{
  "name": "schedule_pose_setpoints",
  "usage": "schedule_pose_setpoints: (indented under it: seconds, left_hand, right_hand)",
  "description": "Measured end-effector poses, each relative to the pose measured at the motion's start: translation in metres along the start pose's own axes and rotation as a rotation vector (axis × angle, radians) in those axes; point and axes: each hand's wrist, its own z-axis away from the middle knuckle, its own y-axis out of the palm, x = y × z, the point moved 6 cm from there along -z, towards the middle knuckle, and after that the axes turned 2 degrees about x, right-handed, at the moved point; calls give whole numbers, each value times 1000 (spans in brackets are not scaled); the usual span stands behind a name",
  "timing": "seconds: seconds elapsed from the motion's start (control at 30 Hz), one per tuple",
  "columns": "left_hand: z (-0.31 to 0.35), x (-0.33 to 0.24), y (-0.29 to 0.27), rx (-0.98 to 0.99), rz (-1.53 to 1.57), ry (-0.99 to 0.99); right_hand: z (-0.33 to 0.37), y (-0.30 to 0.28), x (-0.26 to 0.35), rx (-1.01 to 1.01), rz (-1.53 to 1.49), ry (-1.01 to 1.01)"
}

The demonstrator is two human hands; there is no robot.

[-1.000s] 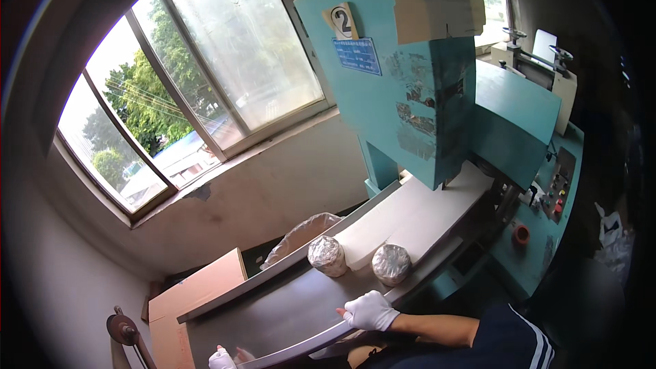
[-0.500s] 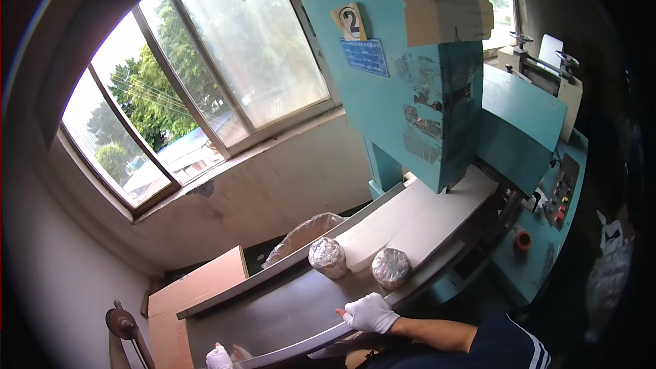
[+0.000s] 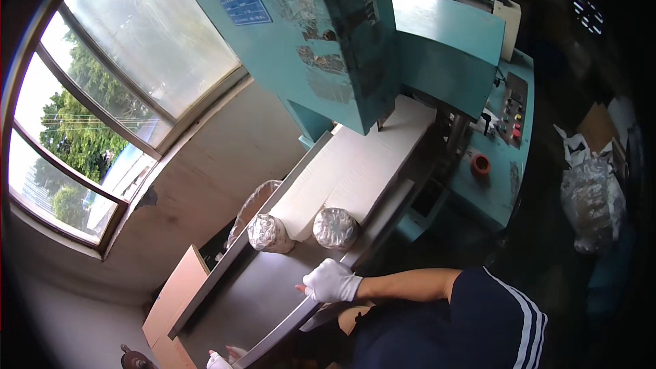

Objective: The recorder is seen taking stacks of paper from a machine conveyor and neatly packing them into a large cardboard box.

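My right hand point(image 3: 331, 281), in a white glove with bare fingertips, is closed at the near rim of a grey metal chute point(image 3: 263, 294). Whether it grips the rim or something small, I cannot make out. At the lower picture edge my left hand point(image 3: 220, 361), gloved alike, is mostly cut off beside the chute's lower end; how its fingers are set does not show. Two round bundles in crinkled clear wrap, a left one point(image 3: 269, 234) and a right one point(image 3: 335, 228), stand on the chute beyond my right hand, against long pale cardboard strips point(image 3: 362, 164).
A tall teal machine point(image 3: 328, 48) overhangs the strips' far end. Its side bench bears a control panel point(image 3: 511, 113) and an orange-red ring-shaped object point(image 3: 480, 165). A plastic-lined bin point(image 3: 251, 208) and a cardboard box point(image 3: 179, 294) stand left of the chute. Plastic-wrapped goods point(image 3: 593, 198) lie right.
My view has swung right and down, so the machine, chute and bundles sit farther left and higher in the picture. Both hands stay by the chute; the bundles keep their places on it.
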Motion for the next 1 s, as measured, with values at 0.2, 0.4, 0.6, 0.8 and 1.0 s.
schedule_pose_setpoints:
  seconds: [0.2,0.4,0.6,0.8,1.0]
  left_hand:
    - [2,-8,3,47,-29,-9]
    - [10,30,40,13,615,-461]
    - [13,10,-15,24,534,-528]
    - [15,0,-16,150,500,-599]
    - [20,6,-23,262,427,-646]
  right_hand:
    - [10,-3,-2,-69,24,-19]
    - [5,-2,4,-72,11,-73]
    - [-9,-8,21,-3,93,-88]
    - [-6,3,16,93,190,-7]
    - [-3,4,19,119,193,5]
